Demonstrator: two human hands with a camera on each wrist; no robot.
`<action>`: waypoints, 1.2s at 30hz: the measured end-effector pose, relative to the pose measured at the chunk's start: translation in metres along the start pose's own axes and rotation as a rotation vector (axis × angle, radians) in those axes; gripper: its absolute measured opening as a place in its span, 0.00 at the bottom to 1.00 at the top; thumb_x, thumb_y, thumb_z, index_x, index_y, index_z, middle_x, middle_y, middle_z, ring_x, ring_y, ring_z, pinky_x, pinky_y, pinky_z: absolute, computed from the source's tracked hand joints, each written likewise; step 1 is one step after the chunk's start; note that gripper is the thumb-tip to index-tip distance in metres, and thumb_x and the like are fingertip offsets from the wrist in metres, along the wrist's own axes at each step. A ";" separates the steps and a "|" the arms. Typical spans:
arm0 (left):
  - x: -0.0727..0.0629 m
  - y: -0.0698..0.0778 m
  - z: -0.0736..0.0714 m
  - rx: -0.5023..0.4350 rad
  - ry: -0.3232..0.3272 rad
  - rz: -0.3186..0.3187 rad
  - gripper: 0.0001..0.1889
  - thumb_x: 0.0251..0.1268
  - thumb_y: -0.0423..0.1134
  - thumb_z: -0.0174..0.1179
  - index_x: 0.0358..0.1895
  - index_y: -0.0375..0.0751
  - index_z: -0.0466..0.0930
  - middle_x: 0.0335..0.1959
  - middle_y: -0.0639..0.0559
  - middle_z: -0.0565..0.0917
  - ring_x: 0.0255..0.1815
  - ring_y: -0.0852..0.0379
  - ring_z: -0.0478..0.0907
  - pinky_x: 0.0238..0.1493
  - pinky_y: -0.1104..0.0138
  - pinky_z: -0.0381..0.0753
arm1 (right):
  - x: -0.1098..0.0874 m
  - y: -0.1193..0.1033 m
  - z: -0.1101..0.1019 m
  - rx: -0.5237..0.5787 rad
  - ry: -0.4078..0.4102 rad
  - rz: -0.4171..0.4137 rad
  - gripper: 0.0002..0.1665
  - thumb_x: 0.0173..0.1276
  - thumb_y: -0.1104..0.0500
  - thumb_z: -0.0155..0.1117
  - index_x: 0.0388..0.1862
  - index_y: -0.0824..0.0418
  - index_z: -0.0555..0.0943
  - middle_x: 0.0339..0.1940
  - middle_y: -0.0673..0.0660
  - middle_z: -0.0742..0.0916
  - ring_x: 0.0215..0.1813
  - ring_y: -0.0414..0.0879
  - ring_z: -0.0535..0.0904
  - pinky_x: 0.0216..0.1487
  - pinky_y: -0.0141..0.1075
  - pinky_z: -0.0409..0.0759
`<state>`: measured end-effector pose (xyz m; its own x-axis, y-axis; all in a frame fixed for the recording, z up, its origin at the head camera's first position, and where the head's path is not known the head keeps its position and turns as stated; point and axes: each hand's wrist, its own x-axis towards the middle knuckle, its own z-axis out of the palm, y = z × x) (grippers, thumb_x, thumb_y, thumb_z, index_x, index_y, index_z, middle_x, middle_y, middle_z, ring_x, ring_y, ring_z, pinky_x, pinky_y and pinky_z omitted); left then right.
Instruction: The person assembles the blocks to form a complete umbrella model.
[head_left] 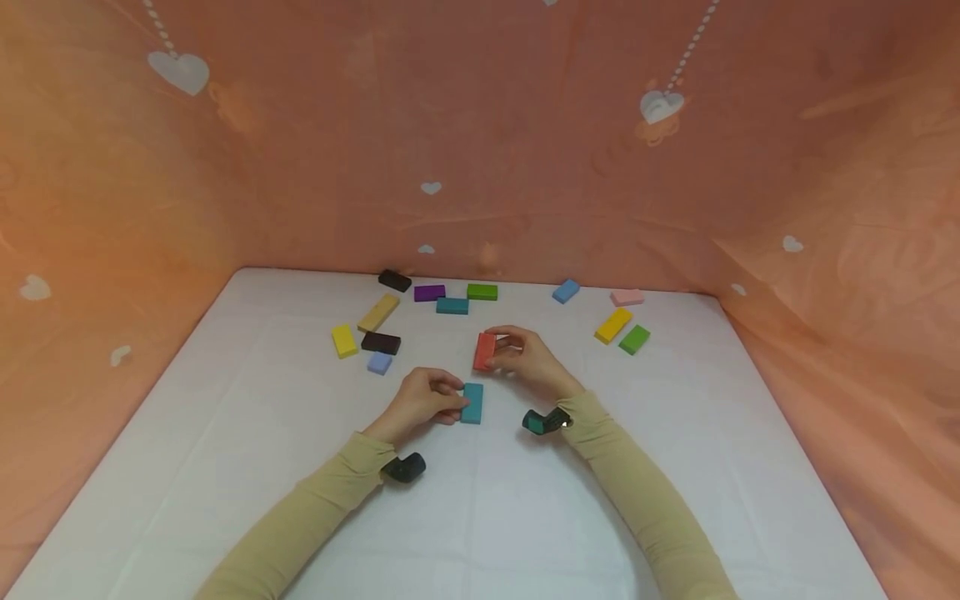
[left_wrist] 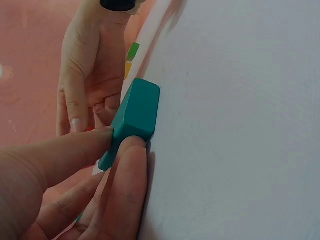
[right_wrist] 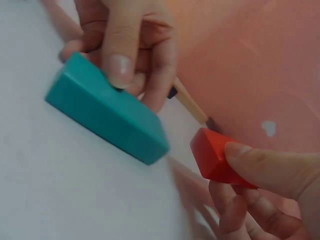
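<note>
My left hand [head_left: 423, 397] pinches a teal rectangular block [head_left: 473, 403] at its left side, low over the white table. In the left wrist view the thumb and a fingertip press on the teal block [left_wrist: 141, 107]. Just beyond it, my right hand [head_left: 528, 360] grips a red block [head_left: 483, 352] between thumb and fingers. The right wrist view shows the red block [right_wrist: 212, 155] tilted, with the thumb on one face and fingers beneath. A small gap separates the two blocks.
Left of centre lie a yellow block [head_left: 344, 341], a dark block [head_left: 381, 343], a periwinkle block [head_left: 379, 363] and a tan block [head_left: 378, 312]. Purple [head_left: 430, 293], green [head_left: 482, 292] and teal blocks [head_left: 452, 307] lie farther back. Several more, including an amber block [head_left: 613, 325], lie right.
</note>
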<state>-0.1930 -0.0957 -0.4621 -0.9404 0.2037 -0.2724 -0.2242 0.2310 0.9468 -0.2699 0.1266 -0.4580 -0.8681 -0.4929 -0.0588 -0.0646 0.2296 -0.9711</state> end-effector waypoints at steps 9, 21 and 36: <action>0.001 0.000 0.000 0.019 0.015 0.009 0.15 0.54 0.29 0.69 0.45 0.32 0.81 0.29 0.44 0.81 0.24 0.53 0.82 0.29 0.63 0.84 | -0.004 -0.001 0.014 -0.045 -0.022 -0.006 0.29 0.62 0.65 0.69 0.62 0.57 0.74 0.48 0.58 0.82 0.44 0.51 0.81 0.42 0.37 0.81; 0.000 -0.001 0.000 -0.001 0.003 0.027 0.15 0.54 0.29 0.69 0.45 0.30 0.80 0.29 0.44 0.82 0.24 0.53 0.82 0.30 0.63 0.84 | -0.002 0.001 0.022 -0.158 -0.011 -0.047 0.29 0.60 0.64 0.70 0.61 0.59 0.75 0.43 0.57 0.83 0.42 0.49 0.82 0.41 0.37 0.82; 0.002 -0.003 0.000 -0.008 0.008 0.015 0.15 0.54 0.29 0.69 0.45 0.30 0.80 0.28 0.44 0.83 0.24 0.53 0.83 0.29 0.63 0.84 | -0.001 -0.004 0.018 -0.292 -0.020 -0.006 0.27 0.60 0.61 0.71 0.59 0.62 0.77 0.43 0.55 0.79 0.42 0.49 0.75 0.42 0.34 0.77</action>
<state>-0.1943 -0.0958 -0.4659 -0.9458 0.1995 -0.2563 -0.2115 0.2207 0.9521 -0.2601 0.1114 -0.4582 -0.8574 -0.5110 -0.0604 -0.2113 0.4567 -0.8642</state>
